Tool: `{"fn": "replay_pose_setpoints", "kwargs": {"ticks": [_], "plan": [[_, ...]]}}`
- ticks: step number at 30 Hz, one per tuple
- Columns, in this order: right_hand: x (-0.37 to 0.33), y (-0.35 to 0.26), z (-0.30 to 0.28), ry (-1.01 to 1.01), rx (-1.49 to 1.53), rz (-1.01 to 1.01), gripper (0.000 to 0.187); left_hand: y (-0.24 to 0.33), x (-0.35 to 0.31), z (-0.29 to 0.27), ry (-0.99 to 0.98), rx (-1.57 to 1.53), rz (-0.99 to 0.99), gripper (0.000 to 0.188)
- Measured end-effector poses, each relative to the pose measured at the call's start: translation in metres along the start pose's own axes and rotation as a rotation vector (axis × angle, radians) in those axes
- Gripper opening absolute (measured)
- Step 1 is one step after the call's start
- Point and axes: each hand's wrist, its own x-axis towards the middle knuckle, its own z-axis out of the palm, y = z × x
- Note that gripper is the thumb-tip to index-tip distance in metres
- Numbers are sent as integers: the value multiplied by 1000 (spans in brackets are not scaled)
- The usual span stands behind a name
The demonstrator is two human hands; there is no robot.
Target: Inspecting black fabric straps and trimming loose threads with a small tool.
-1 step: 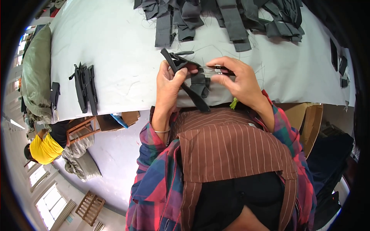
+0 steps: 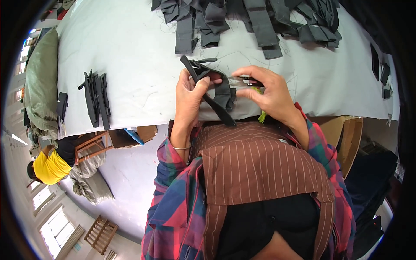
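My left hand is closed on a dark grey fabric strip, pinching it between thumb and fingers. The strip is folded over itself, and its lower end hangs toward the table's near edge. Just to the right, my right hand grips a pair of thread snips between thumb and fingers. The snips' blades point left at the folded cloth, their tips close to its edge; whether they touch it I cannot tell. A yellow-green cord dangles below my right hand.
Several dark fabric strips with loose threads lie heaped at the table's far side. A small stack of strips rests at the left. A large green sack stands by the left edge. A person in a yellow top is beyond, lower left.
My right hand has shifted very slightly, and the snips' blades sit a little differently beside the cloth. The left hand keeps its hold on the strip, almost unmoved.
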Motion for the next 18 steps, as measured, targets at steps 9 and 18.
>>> {"fn": "replay_pose_setpoints", "kwargs": {"ticks": [9, 18], "plan": [[-3, 11, 16, -255, 108, -13, 10, 14, -12, -1, -21, -50, 30, 29], [-6, 0, 1, -111, 273, 139, 40, 30, -22, -17, 86, 114, 187, 30]]}}
